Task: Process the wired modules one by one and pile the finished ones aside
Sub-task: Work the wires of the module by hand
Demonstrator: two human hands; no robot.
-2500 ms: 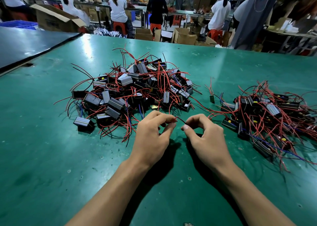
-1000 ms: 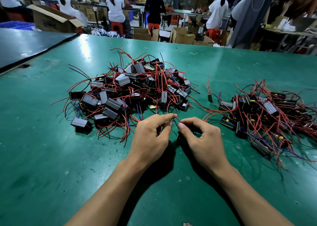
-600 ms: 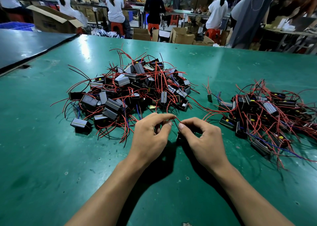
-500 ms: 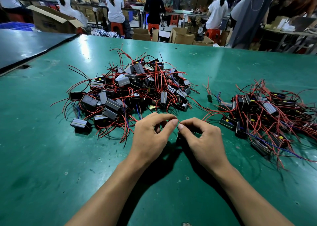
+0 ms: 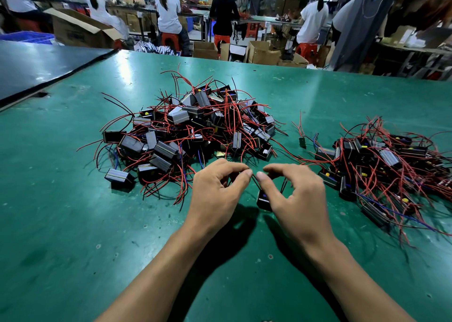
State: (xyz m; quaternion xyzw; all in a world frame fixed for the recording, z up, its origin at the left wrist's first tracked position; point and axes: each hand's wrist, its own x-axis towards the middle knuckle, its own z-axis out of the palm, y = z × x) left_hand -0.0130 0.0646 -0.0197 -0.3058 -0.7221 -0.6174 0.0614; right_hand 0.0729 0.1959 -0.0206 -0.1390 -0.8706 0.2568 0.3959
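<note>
module (image 5: 264, 200) was under right hand (image 5: 297, 194), over table (image 5: 73, 224), between big pile (image 5: 195, 126) and right pile (image 5: 381, 160). left hand (image 5: 216, 192) and right hand each pinched wire (image 5: 255, 183), fingertips nearly meeting.

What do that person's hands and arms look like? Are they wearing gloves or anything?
No gloves! The left hand and the right hand are bare, with short, plain fingernails. No rings, watch or bracelets show. The left forearm and the right forearm are bare too, with no sleeves in view.
</note>
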